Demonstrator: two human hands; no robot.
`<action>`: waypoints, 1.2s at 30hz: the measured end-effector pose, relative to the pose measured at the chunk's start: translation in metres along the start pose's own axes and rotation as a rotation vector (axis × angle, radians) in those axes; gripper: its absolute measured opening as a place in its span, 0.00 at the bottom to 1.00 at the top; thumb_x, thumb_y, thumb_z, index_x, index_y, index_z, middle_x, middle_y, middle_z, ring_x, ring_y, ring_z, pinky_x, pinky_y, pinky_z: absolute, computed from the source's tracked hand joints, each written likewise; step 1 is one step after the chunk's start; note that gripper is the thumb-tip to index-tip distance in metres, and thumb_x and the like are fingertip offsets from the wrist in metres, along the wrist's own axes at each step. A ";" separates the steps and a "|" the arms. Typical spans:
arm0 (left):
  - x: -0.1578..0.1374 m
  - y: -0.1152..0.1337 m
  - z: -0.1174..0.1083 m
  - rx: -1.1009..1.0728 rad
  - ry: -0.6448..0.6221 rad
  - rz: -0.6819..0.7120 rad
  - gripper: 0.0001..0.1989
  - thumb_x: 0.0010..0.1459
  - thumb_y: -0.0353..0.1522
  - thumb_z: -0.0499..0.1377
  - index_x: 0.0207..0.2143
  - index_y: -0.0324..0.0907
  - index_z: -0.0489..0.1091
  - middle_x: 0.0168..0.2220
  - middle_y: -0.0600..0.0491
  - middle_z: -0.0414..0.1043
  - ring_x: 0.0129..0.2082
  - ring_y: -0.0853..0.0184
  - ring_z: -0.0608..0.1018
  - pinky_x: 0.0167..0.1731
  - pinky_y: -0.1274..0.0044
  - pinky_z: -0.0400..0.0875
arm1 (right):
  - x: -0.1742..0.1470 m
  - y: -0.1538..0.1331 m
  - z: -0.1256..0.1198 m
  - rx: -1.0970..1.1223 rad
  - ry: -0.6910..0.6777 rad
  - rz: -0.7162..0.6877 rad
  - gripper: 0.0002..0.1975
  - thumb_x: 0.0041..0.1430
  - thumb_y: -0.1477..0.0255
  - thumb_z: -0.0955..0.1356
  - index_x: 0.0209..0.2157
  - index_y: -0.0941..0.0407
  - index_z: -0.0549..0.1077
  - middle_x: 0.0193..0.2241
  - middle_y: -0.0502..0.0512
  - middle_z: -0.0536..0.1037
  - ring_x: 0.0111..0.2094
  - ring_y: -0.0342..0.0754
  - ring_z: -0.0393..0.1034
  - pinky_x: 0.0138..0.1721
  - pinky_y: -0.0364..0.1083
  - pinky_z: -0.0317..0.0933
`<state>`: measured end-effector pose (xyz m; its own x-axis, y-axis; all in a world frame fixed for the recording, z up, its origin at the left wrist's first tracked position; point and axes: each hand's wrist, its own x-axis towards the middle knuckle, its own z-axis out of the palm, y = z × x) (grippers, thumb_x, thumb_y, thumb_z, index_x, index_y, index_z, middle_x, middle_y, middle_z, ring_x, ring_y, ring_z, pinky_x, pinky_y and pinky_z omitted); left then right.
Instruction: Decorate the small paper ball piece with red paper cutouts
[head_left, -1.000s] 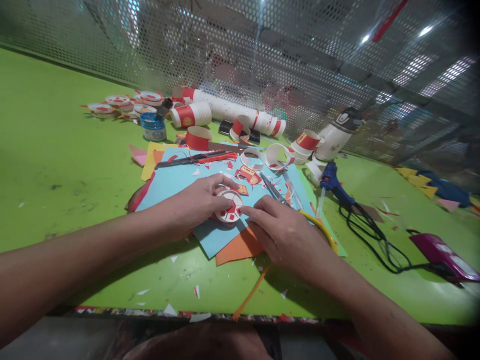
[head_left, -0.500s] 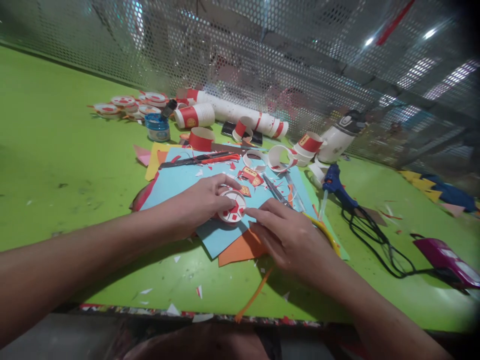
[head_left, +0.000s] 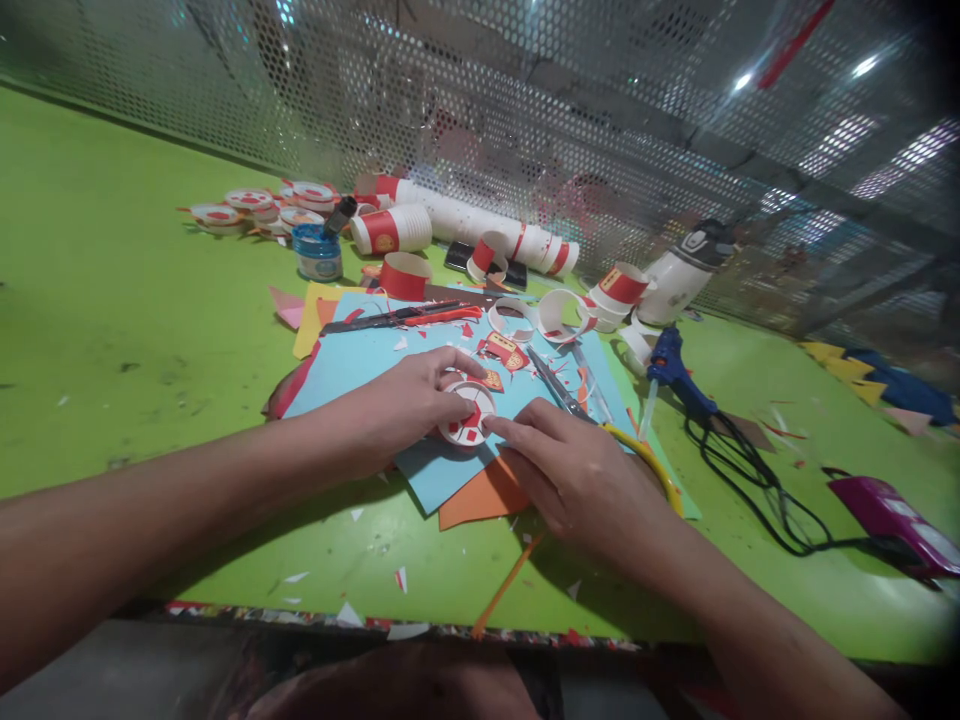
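Note:
My left hand [head_left: 412, 405] is closed round a round white paper cup bottom [head_left: 470, 432] with small red paper pieces on its face. The thumb lies across that face, and the fingers curl behind the rim. From the right, my right hand [head_left: 577, 465] rests its index fingertip on the disc's right edge, the other fingers bent below it. Scissors [head_left: 562, 385] with yellow handles lie just behind my right hand, partly covered by it. Red and gold paper cutouts [head_left: 502, 352] lie beyond the disc on light blue paper [head_left: 352, 375].
A blue glue gun [head_left: 675, 370] lies at the right, its black cord near a magenta device [head_left: 892, 520]. Behind are cut cup rings [head_left: 562, 316], a blue jar [head_left: 318, 252], stacked paper cups [head_left: 465, 222] and finished-looking discs [head_left: 251, 202]. Scraps litter the green table [head_left: 150, 400].
My right index fingertip has shifted slightly on the disc's right edge. The left hand keeps its grip, and the whole view has drifted a little.

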<state>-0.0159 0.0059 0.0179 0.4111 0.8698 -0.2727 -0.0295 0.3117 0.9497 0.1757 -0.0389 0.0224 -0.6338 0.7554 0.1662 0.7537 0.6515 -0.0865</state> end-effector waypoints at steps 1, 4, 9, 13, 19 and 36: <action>0.001 -0.001 0.000 -0.002 -0.007 0.008 0.17 0.48 0.25 0.61 0.42 0.43 0.66 0.23 0.59 0.69 0.20 0.72 0.71 0.23 0.79 0.66 | 0.000 0.001 0.000 0.018 0.012 -0.007 0.15 0.65 0.78 0.59 0.48 0.59 0.71 0.33 0.58 0.70 0.31 0.48 0.63 0.30 0.46 0.57; 0.000 0.001 0.000 0.007 0.007 0.008 0.16 0.49 0.25 0.60 0.41 0.42 0.66 0.24 0.58 0.70 0.21 0.71 0.71 0.23 0.79 0.67 | -0.001 0.003 -0.002 0.102 0.106 -0.027 0.14 0.65 0.77 0.60 0.49 0.60 0.71 0.33 0.58 0.70 0.30 0.47 0.64 0.30 0.46 0.58; -0.004 0.007 0.004 0.000 0.064 -0.039 0.15 0.49 0.23 0.61 0.40 0.41 0.67 0.21 0.59 0.69 0.18 0.73 0.69 0.19 0.82 0.61 | 0.002 0.004 -0.004 0.259 0.301 0.074 0.09 0.63 0.75 0.63 0.42 0.59 0.73 0.30 0.54 0.71 0.30 0.45 0.64 0.32 0.45 0.59; -0.002 0.007 0.004 -0.099 0.071 -0.028 0.16 0.45 0.22 0.63 0.39 0.40 0.69 0.26 0.55 0.73 0.22 0.73 0.72 0.22 0.82 0.64 | 0.010 0.003 -0.001 0.485 0.214 0.356 0.07 0.62 0.71 0.65 0.34 0.57 0.73 0.28 0.53 0.74 0.30 0.45 0.67 0.32 0.46 0.62; 0.000 0.004 0.002 -0.159 0.026 -0.014 0.16 0.45 0.22 0.64 0.39 0.39 0.71 0.26 0.53 0.74 0.24 0.72 0.74 0.25 0.81 0.66 | 0.018 0.002 0.000 0.661 0.136 0.504 0.11 0.60 0.67 0.65 0.34 0.59 0.75 0.29 0.55 0.78 0.30 0.46 0.71 0.32 0.46 0.64; -0.003 0.001 0.004 0.018 0.022 0.023 0.17 0.49 0.28 0.65 0.43 0.40 0.74 0.20 0.60 0.67 0.22 0.75 0.70 0.24 0.83 0.63 | 0.018 -0.002 0.002 0.216 0.217 0.381 0.06 0.55 0.73 0.67 0.28 0.60 0.76 0.22 0.53 0.75 0.23 0.42 0.63 0.26 0.43 0.54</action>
<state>-0.0135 0.0023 0.0205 0.3905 0.8850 -0.2536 -0.0226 0.2846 0.9584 0.1619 -0.0265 0.0233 -0.2517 0.9259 0.2817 0.8575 0.3483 -0.3786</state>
